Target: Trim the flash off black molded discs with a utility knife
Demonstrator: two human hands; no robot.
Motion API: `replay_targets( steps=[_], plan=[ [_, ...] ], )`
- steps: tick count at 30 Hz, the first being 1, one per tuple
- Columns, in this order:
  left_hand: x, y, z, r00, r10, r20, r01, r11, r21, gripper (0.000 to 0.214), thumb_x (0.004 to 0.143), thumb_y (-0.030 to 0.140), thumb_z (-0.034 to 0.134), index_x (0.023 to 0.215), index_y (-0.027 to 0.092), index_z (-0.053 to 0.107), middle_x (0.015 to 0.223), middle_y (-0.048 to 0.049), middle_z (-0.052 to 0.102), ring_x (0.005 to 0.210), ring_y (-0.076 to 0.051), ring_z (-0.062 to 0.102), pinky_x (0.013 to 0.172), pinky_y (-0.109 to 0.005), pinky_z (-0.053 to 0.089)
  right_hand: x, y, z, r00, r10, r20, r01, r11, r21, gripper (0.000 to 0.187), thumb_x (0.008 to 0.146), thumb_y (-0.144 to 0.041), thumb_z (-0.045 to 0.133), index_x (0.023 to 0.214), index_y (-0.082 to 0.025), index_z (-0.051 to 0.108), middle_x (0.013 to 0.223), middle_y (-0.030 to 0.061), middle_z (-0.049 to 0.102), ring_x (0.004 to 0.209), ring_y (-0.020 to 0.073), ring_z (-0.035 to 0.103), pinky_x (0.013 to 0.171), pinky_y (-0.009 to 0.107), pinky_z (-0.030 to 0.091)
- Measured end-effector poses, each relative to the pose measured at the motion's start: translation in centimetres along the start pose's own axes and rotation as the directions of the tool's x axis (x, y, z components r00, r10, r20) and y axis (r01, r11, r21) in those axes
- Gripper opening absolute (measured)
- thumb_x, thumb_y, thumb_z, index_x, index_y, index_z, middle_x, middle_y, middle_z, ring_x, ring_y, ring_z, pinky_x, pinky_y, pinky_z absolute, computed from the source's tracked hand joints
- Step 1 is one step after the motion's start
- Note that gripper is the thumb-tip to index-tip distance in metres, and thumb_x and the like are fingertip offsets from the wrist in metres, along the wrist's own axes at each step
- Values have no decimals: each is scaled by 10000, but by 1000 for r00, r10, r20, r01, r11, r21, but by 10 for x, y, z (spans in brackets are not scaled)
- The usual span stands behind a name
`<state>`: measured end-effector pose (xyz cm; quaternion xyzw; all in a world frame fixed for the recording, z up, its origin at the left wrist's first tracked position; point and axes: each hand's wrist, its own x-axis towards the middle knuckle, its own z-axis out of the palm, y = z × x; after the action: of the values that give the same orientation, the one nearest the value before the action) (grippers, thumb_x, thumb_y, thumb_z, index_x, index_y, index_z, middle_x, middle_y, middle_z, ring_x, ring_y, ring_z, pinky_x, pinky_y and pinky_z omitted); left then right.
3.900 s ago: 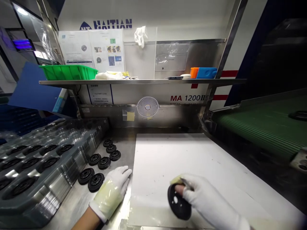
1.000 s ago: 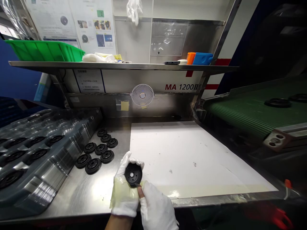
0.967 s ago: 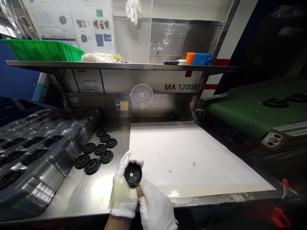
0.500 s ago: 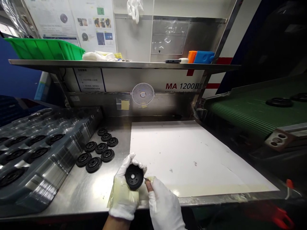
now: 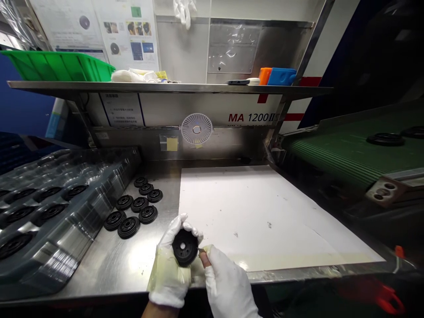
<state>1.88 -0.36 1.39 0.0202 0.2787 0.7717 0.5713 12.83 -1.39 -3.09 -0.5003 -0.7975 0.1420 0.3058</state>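
My left hand (image 5: 170, 265), in a white glove with a yellowish cuff patch, is wrapped round a black round plastic wheel (image 5: 184, 258) with a pale centre hole, its flat face turned toward me. From the right, my gloved right hand (image 5: 228, 280) pinches a small pointed blade (image 5: 200, 250) with a bare thumb showing. The blade's tip meets the wheel's right rim; its handle is hidden in the fingers. Several similar black wheels (image 5: 139, 204) lie on the metal table to the left of my hands.
Clear plastic trays (image 5: 82, 221) holding black wheels are stacked at the left. White paper (image 5: 265, 212) covers the table's right part. A green conveyor (image 5: 338, 154) carries wheels at the right. A shelf (image 5: 198, 88) with a green bin (image 5: 62, 66) crosses above a small fan (image 5: 196, 129).
The view has shifted very slightly. Both hands keep nearly the same pose, with the blade still at the wheel's right rim, a touch lower.
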Motion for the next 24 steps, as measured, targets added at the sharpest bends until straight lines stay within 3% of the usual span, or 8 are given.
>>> replay_targets(
  steps=[4, 11, 18, 20, 24],
  plan=[
    [1, 1, -3, 999, 23, -33, -22, 999, 29, 134, 741, 179, 627, 865, 127, 631, 707, -14, 530, 655, -132, 530, 633, -297, 502, -5, -2, 1, 998, -50, 47, 52, 998, -27, 284, 911, -379, 285, 728, -269, 474, 577, -44, 557, 491, 174, 530, 462, 294, 223],
    [0, 2, 2, 1000, -4, -4, 4, 1000, -19, 122, 747, 199, 623, 848, 131, 621, 683, -8, 516, 634, -120, 523, 600, -262, 499, 6, -3, -10, 999, -37, 3, 37, 999, -26, 269, 928, -358, 279, 754, -271, 465, 610, -48, 566, 520, 178, 528, 489, 290, 252],
    [7, -3, -2, 997, 60, -49, -65, 993, -97, 104, 729, 180, 641, 826, 156, 614, 687, 8, 532, 653, -115, 549, 690, -291, 522, -1, -10, 6, 993, -117, -15, 114, 986, -120, 247, 924, -323, 292, 770, -268, 478, 632, -37, 579, 523, 188, 563, 488, 303, 279],
    [7, -2, -3, 993, 106, -53, -110, 991, -75, 173, 735, 167, 622, 908, 167, 619, 749, -13, 575, 716, -141, 579, 715, -313, 523, -1, -11, 7, 990, -137, -15, 135, 984, -114, 257, 926, -321, 287, 770, -267, 484, 632, -35, 582, 534, 191, 577, 487, 306, 282],
    [1, 5, -3, 996, -78, 50, 76, 996, 42, 357, 752, 192, 538, 1099, 119, 586, 910, -136, 626, 824, -255, 604, 697, -425, 521, 5, -6, 0, 994, -101, -36, 99, 994, -45, 268, 924, -327, 285, 785, -271, 506, 629, -41, 592, 527, 186, 571, 482, 294, 291]
  ],
)
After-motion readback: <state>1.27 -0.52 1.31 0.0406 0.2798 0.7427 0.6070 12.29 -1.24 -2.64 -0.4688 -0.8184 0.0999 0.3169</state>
